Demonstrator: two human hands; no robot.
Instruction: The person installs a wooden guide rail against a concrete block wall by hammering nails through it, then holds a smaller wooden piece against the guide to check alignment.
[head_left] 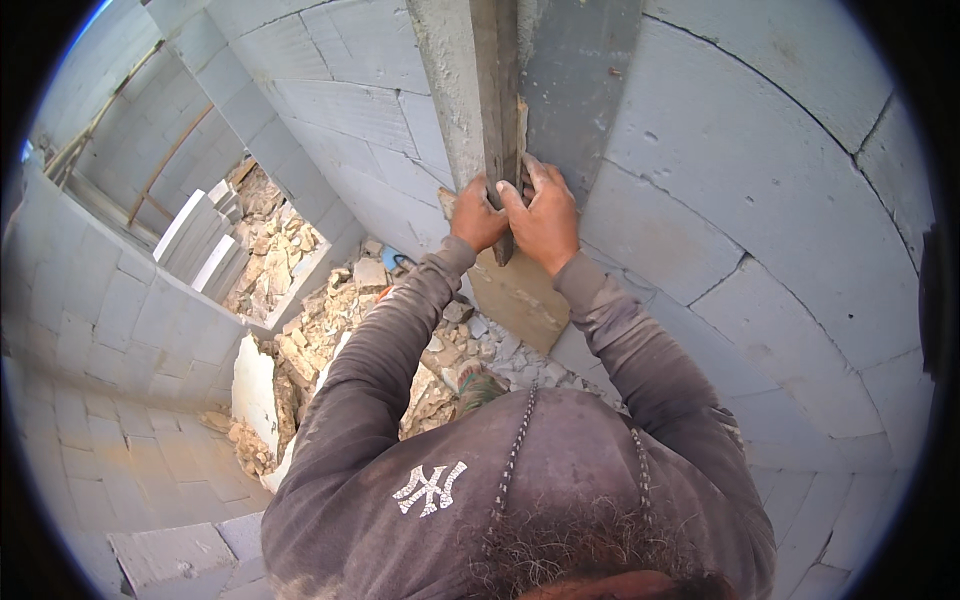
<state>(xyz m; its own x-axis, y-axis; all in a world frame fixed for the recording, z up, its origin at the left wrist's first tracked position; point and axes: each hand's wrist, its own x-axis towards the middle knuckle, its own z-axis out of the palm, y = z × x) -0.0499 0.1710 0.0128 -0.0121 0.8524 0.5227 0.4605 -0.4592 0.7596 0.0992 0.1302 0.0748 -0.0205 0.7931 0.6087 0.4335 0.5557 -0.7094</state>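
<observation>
A long, weathered wooden batten [494, 90] runs up the corner where the walls meet, its lower end showing just under my hands. My left hand [478, 214] is closed round its left edge. From the other side my right hand [545, 215] grips the same batten, thumb across its front and fingers hidden behind. To the right of the batten stands a flat dark grey panel [578, 85]; to its left is a rough grey concrete strip [447, 75]. Below my hands leans a tan board [520, 305], partly covered by the batten's end.
Grey block walls [740, 170] rise close on the right and on the left. Broken rubble [420, 375] covers the floor beneath my arms, with a large slab [256, 390] among it. Beyond a wall opening at left, pale blocks [192, 235] are stacked beside more rubble.
</observation>
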